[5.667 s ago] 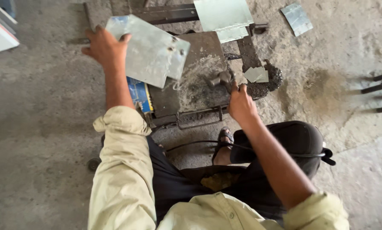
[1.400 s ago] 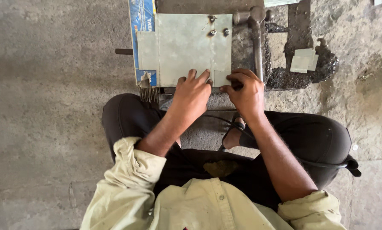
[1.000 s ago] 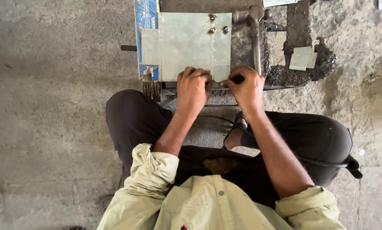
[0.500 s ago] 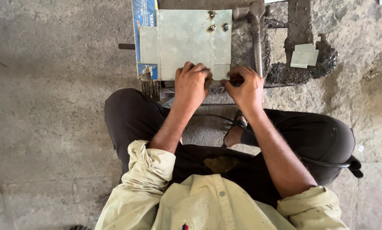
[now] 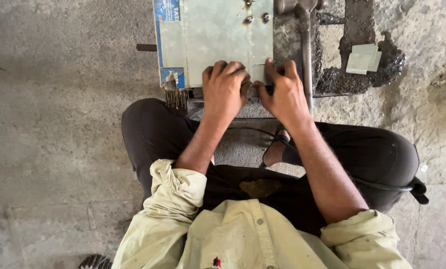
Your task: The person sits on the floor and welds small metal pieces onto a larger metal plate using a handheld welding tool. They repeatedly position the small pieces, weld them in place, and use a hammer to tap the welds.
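Observation:
A grey sheet-metal plate (image 5: 218, 35) lies flat on a dark metal work block (image 5: 287, 45) on the floor in front of me. My left hand (image 5: 225, 87) grips the plate's near edge with curled fingers. My right hand (image 5: 282, 92) sits beside it at the plate's near right corner, fingers closed on that edge; whether it also holds a small tool is hidden. Both thumbs nearly touch. Two bolts (image 5: 255, 17) stick up near the plate's far right side.
A blue printed strip (image 5: 166, 40) runs along the plate's left side. A vertical steel bar (image 5: 306, 55) stands just right of my right hand. Small cut metal pieces (image 5: 363, 57) lie on a dark crusted slab at right. Rough concrete floor (image 5: 58, 99) surrounds my crossed legs.
Early on my left hand carried the plate in from the left. It now lies on the block, and both hands have closed in together on its near edge.

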